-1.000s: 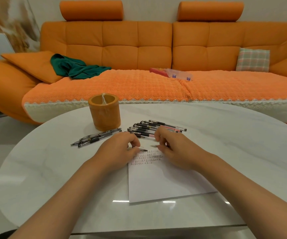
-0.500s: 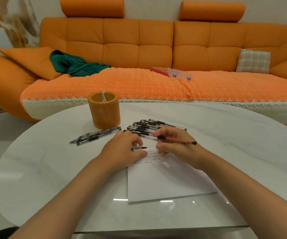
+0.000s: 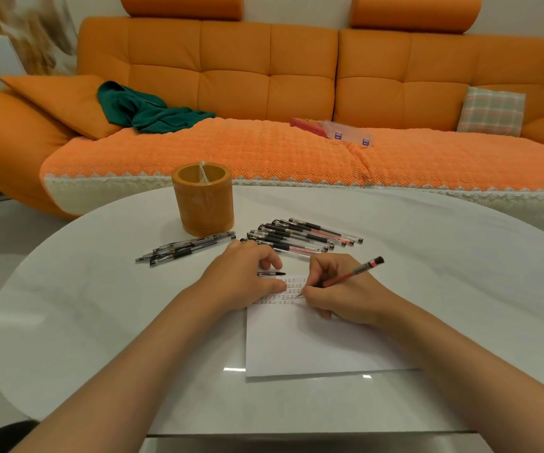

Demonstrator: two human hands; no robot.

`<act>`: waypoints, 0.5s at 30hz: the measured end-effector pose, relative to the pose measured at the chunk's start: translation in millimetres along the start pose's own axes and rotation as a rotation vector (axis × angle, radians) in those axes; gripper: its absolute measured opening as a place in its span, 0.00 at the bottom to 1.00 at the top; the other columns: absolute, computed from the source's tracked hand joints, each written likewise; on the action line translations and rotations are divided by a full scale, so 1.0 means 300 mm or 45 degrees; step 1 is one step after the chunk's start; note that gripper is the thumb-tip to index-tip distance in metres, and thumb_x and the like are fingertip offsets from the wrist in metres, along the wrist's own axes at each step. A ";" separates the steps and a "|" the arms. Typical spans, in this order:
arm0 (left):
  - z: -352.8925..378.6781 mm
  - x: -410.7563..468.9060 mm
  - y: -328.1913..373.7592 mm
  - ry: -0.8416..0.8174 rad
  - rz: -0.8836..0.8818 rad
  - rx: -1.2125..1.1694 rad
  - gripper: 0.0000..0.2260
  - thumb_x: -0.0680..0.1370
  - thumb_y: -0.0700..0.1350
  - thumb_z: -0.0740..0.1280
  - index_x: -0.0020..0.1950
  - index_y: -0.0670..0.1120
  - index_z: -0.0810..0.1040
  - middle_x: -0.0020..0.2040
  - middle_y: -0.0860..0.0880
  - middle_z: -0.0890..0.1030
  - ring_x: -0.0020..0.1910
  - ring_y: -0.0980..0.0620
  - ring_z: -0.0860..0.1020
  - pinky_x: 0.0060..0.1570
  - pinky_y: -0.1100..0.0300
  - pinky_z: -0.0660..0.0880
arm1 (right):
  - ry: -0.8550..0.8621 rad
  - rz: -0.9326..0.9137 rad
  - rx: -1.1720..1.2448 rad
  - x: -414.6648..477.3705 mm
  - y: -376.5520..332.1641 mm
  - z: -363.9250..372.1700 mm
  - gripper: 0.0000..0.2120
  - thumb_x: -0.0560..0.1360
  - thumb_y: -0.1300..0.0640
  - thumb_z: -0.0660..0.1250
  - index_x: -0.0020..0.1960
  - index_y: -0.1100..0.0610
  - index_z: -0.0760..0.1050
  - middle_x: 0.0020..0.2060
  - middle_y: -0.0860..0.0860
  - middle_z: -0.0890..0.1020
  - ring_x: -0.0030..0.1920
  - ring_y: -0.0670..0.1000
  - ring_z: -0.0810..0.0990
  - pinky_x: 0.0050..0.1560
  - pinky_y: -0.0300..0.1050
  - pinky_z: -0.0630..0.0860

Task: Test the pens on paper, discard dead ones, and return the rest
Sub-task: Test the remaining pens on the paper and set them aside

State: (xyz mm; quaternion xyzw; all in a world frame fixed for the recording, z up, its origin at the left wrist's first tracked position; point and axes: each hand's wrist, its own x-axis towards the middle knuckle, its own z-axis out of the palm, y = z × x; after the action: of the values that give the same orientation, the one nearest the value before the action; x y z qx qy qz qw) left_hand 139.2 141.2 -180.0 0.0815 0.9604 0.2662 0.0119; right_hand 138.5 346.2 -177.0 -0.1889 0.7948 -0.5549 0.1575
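The right hand (image 3: 346,291) grips a slim red pen (image 3: 354,272) in a writing hold, with the tip on the flat white paper sheet (image 3: 313,348) among rows of small marks. The left hand (image 3: 241,279), fingers curled, holds a black pen cap (image 3: 272,274) at the sheet's top-left corner. Clear-barrelled pens (image 3: 303,235) lie fanned just beyond the hands. A second bundle (image 3: 185,248) lies beside the cylindrical orange holder (image 3: 203,204). The glossy oval table (image 3: 460,289) extends well past the sheet's right edge.

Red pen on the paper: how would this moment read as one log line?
step: testing | right hand grips red pen, tip on paper | left hand pinches pen cap, rests on paper
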 end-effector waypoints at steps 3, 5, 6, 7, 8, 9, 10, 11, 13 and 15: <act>0.007 0.002 0.006 -0.004 -0.012 0.001 0.14 0.73 0.60 0.73 0.56 0.61 0.76 0.52 0.59 0.75 0.59 0.57 0.68 0.57 0.55 0.73 | -0.010 -0.012 -0.019 0.000 0.005 0.000 0.10 0.72 0.73 0.66 0.37 0.62 0.70 0.23 0.55 0.75 0.22 0.51 0.73 0.25 0.40 0.69; 0.016 0.001 0.012 0.002 -0.018 0.051 0.17 0.72 0.63 0.72 0.57 0.60 0.77 0.53 0.58 0.75 0.59 0.56 0.68 0.57 0.55 0.73 | -0.002 -0.031 -0.069 0.000 0.008 -0.002 0.08 0.72 0.72 0.67 0.38 0.64 0.70 0.25 0.57 0.76 0.23 0.52 0.74 0.25 0.41 0.70; 0.019 0.001 0.014 0.007 -0.016 0.074 0.18 0.71 0.64 0.72 0.58 0.60 0.77 0.53 0.58 0.75 0.59 0.56 0.68 0.57 0.54 0.73 | 0.005 -0.037 -0.087 0.000 0.010 -0.001 0.08 0.72 0.71 0.67 0.37 0.64 0.70 0.25 0.58 0.76 0.23 0.52 0.74 0.25 0.42 0.70; 0.021 0.001 0.014 0.011 -0.015 0.085 0.18 0.71 0.65 0.72 0.58 0.60 0.77 0.53 0.58 0.75 0.59 0.56 0.68 0.57 0.54 0.73 | 0.013 -0.039 -0.097 0.002 0.012 0.000 0.08 0.72 0.71 0.68 0.37 0.64 0.70 0.26 0.58 0.75 0.23 0.52 0.74 0.25 0.43 0.69; 0.021 0.001 0.013 0.011 -0.014 0.088 0.18 0.71 0.65 0.72 0.58 0.61 0.77 0.53 0.58 0.75 0.59 0.56 0.68 0.57 0.54 0.73 | 0.020 -0.041 -0.101 0.002 0.014 0.001 0.09 0.72 0.71 0.68 0.36 0.64 0.70 0.26 0.58 0.75 0.23 0.52 0.74 0.25 0.43 0.69; 0.020 0.001 0.013 0.009 -0.014 0.086 0.18 0.71 0.65 0.72 0.57 0.61 0.77 0.53 0.58 0.75 0.59 0.55 0.68 0.57 0.53 0.73 | 0.024 -0.044 -0.105 0.004 0.017 0.002 0.09 0.72 0.71 0.67 0.36 0.64 0.70 0.25 0.57 0.75 0.23 0.52 0.74 0.25 0.43 0.68; 0.019 0.001 0.013 0.006 -0.012 0.085 0.18 0.71 0.65 0.72 0.57 0.61 0.77 0.53 0.58 0.75 0.59 0.55 0.68 0.57 0.53 0.73 | 0.026 -0.048 -0.112 0.005 0.020 0.003 0.09 0.72 0.71 0.68 0.36 0.64 0.70 0.25 0.57 0.75 0.23 0.52 0.73 0.26 0.44 0.68; 0.017 0.000 0.013 0.004 -0.010 0.084 0.18 0.71 0.65 0.72 0.57 0.61 0.77 0.53 0.58 0.75 0.59 0.55 0.68 0.58 0.53 0.73 | 0.027 -0.052 -0.124 0.006 0.023 0.004 0.09 0.72 0.70 0.68 0.36 0.64 0.70 0.25 0.56 0.75 0.24 0.52 0.73 0.26 0.44 0.68; 0.015 0.000 0.013 -0.003 -0.008 0.082 0.18 0.71 0.65 0.72 0.57 0.60 0.77 0.52 0.58 0.75 0.59 0.55 0.68 0.58 0.52 0.73 | 0.032 -0.066 -0.163 0.008 0.029 0.005 0.09 0.71 0.69 0.68 0.36 0.65 0.69 0.25 0.54 0.76 0.25 0.53 0.74 0.28 0.46 0.68; 0.014 0.001 0.012 -0.006 -0.009 0.083 0.19 0.70 0.65 0.72 0.57 0.60 0.77 0.52 0.58 0.75 0.59 0.55 0.68 0.58 0.53 0.73 | 0.029 -0.084 -0.198 0.008 0.031 0.005 0.09 0.71 0.68 0.69 0.37 0.66 0.69 0.26 0.54 0.77 0.27 0.53 0.74 0.28 0.47 0.69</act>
State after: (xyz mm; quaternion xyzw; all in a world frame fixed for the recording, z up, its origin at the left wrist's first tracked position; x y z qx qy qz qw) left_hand 139.8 146.7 -181.8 0.0790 0.9688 0.2345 0.0126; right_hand 135.9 346.9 -186.5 -0.2201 0.8305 -0.4986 0.1150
